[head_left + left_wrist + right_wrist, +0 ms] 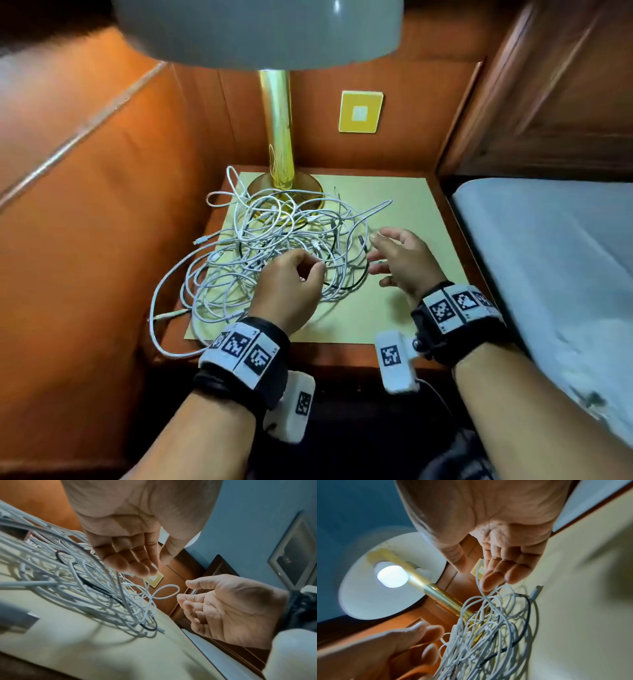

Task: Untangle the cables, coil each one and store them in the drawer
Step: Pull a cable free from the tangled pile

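The cables [274,246] lie in one loose tangle on the table [411,212], from the gold foot of the lamp [278,137] at the far side to the near left corner, where a few white loops hang over the edge. Most of them are thin and white; at least one dark cable [346,286] runs through the near right part of the heap.

Our left hand [291,287] is over the near middle of the tangle with curled fingers. In the left wrist view the fingertips [145,570] seem to pinch one white strand, but the picture is soft there, so we cannot tell if it is really held. Our right hand [400,260] is just beside the right edge of the heap, released, with relaxed fingers that hold nothing.

We judge the cables to be light, soft and rather smooth. They will bend easily, but a strong pull on a loop could tighten the knots. The better place to take hold is a free end: one plug [198,241] lies at the left side, another plug [161,317] near the near left corner. From there we can follow one cable through the heap and coil it. The drawer is not visible.
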